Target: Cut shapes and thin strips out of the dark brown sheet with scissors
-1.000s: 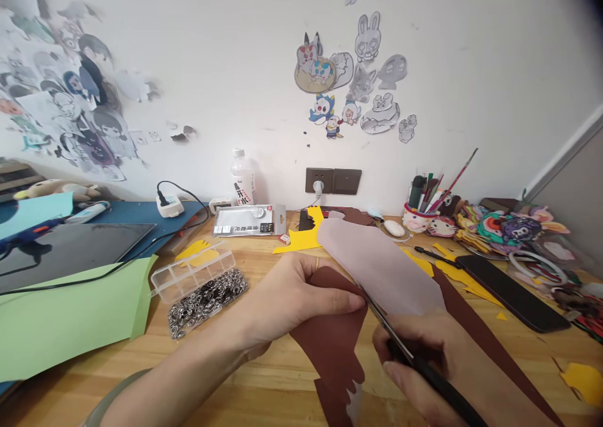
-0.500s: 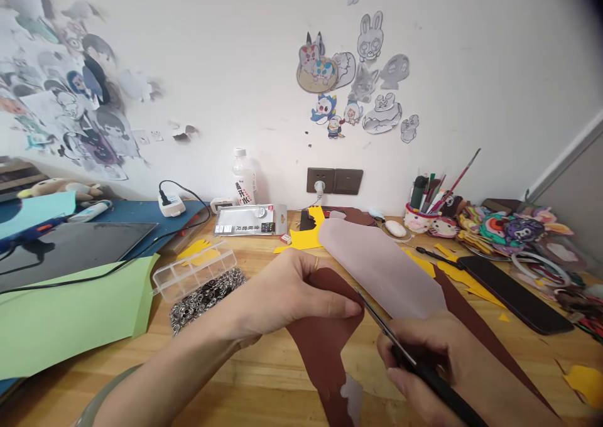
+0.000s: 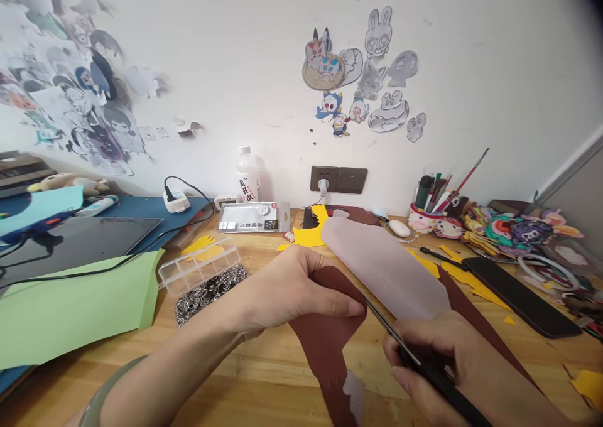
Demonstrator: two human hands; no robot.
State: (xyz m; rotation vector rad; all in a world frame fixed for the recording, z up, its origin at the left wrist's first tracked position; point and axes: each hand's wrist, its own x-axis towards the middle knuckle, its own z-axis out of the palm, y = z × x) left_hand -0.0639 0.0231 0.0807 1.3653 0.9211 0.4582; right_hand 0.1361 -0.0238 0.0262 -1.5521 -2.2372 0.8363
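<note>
At the front edge of the bench, the right hand (image 3: pixel 445 361) has its grip wrapped round the black handles of the scissors (image 3: pixel 400 344), whose blades point up and left, their tips touching the brown sheet (image 3: pixel 330 342). The left hand (image 3: pixel 292 292) has its grip pinching that sheet at its top, thumb over it, holding it above the middle of the bench. Just behind, a pale pink sheet (image 3: pixel 381 267) slants toward the back. A clear divided box (image 3: pixel 198 267) and green paper (image 3: pixel 70 308) lie toward the left edge, a black phone (image 3: pixel 518 295) toward the right. A bottle (image 3: pixel 247 179) and pen cup (image 3: pixel 421 218) stand along the back edge.
</note>
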